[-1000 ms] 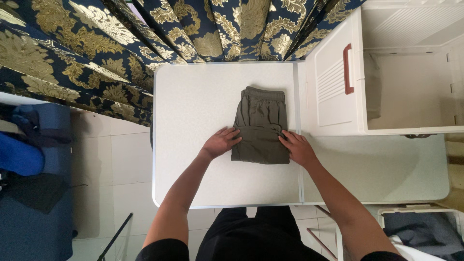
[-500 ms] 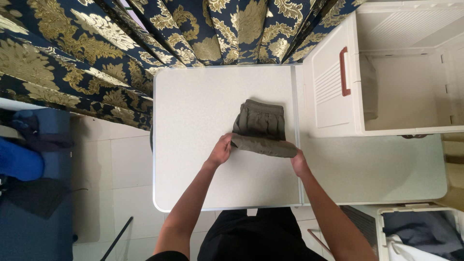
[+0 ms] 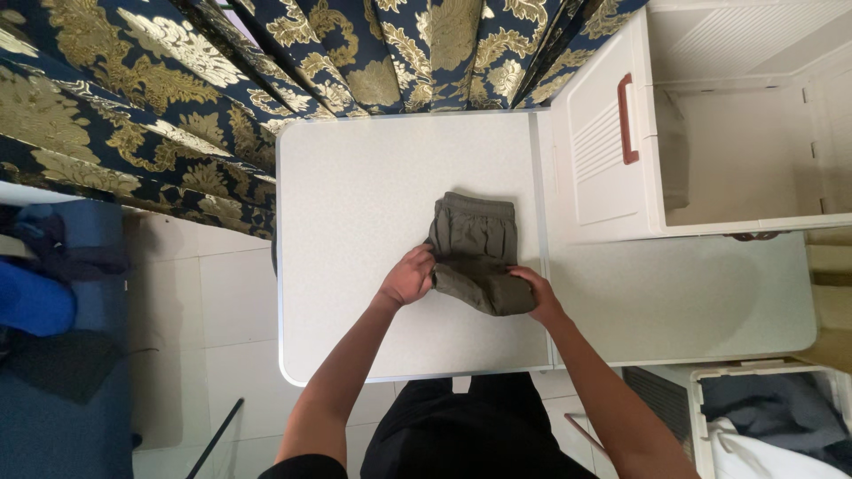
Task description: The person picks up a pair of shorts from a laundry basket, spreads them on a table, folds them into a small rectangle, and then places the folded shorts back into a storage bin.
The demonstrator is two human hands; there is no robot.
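**Both hands on near edge of folded garment**

Olive folded garment (image 3: 475,253) lay mid white table (image 3: 355,204), long axis running away from the person. Left hand (image 3: 408,277) and right hand (image 3: 532,293) each clenched on its near fold (edge lifted off the table), equally near. White bin (image 3: 612,151) sat right.

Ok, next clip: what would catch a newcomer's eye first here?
The olive-green folded garment at the middle of the white table, with the left hand and right hand gripping its near edge. Next, the navy and gold patterned curtain along the far side. At right stands an open cream storage box with a red handle.
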